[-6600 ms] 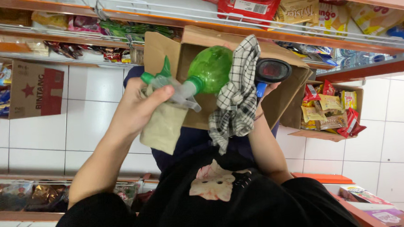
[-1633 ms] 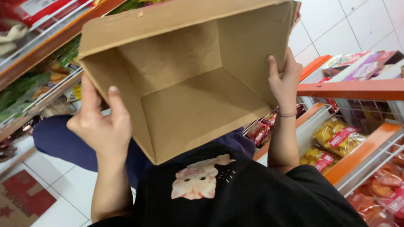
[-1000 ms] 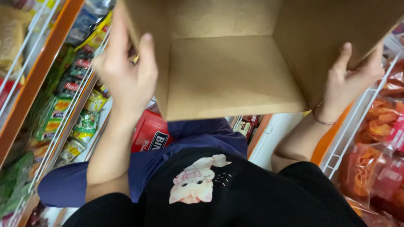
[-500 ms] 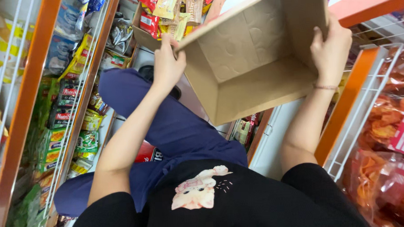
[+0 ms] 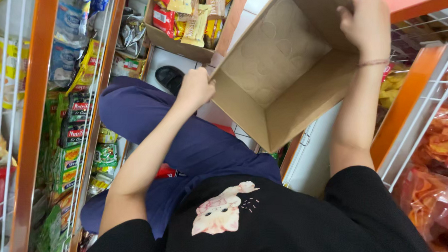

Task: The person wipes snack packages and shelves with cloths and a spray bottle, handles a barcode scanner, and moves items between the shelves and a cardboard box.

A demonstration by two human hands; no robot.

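Note:
An empty brown cardboard box (image 5: pixel 282 84) is held out in front of me, its open side turned toward me. My left hand (image 5: pixel 195 88) grips the box's left edge. My right hand (image 5: pixel 365 21) grips its upper right edge, a thin band around that wrist. Below the box are my blue trousers (image 5: pixel 185 142) and black shirt with a pink cat print (image 5: pixel 222 215).
Orange wire shelves with green and white snack packets (image 5: pixel 70 141) stand on the left. A shelf with orange snack bags (image 5: pixel 438 158) is on the right. A carton of yellow and red packets (image 5: pixel 190 18) sits on the white tiled floor ahead, near a black shoe (image 5: pixel 170 77).
The box, held close and filling the view a second ago, has moved away and to the right, tilted. The view has swung so the left shelves and floor show more.

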